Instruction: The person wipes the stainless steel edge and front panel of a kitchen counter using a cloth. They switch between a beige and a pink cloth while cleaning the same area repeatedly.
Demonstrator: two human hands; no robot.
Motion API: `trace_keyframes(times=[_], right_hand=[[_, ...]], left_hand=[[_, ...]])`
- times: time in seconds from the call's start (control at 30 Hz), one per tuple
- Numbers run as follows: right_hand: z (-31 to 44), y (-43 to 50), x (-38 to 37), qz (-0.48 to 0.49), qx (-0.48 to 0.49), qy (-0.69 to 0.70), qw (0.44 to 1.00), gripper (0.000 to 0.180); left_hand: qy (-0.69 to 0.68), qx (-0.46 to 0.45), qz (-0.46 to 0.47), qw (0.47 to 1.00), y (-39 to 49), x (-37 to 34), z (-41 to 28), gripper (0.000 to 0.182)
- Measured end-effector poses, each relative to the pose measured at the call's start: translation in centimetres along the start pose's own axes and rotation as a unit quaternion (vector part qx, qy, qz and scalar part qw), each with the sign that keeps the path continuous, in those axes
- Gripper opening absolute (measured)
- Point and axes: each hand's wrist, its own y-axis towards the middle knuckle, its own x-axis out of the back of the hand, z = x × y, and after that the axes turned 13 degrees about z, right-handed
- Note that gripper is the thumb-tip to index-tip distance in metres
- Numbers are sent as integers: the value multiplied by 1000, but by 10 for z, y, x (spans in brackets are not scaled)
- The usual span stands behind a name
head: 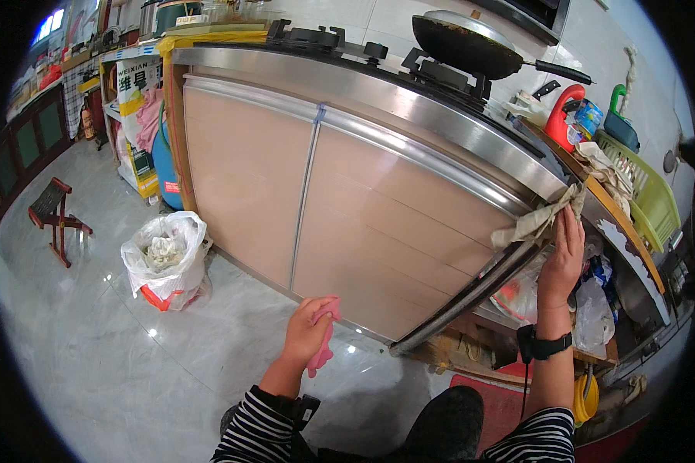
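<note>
My left hand (308,330) is closed around a pink cloth (323,350), low in front of the beige cabinet doors (382,208). Up at the right, my right hand (563,260) presses a beige rag (538,224) against the right end of the stainless steel counter edge (475,130); its fingers lie extended over the cloth. Part of the rag hangs down to the left of the fingers, beside the corner of the cabinet. Above the counter edge is a black gas stove (440,75), with a lidded wok (469,49) on its right burner.
A bin lined with a white plastic bag (168,283) stands on the tiled floor at left, near a folding stool (58,220). At right are a green plastic basket (651,191), a red bottle (563,118) and a shelf holding plastic bags (593,318). A red mat (492,405) lies near my legs.
</note>
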Motion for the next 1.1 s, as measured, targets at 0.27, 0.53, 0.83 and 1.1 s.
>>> trace_keyframes(times=[0.27, 0.53, 0.83, 1.1], right_hand=[[43, 14, -8, 47, 4, 290, 956, 48], [80, 46, -54, 75, 152, 154, 973, 47], [183, 116, -88, 126, 220, 231, 939, 49], [277, 159, -121, 77, 235, 83, 965, 53]], left_hand=[[4, -36, -11, 999, 1, -1, 9, 30], [-37, -3, -3, 999, -3, -2, 6, 31], [-45, -39, 0, 998, 1, -9, 11, 31], [-11, -10, -19, 1000, -8, -3, -5, 29]])
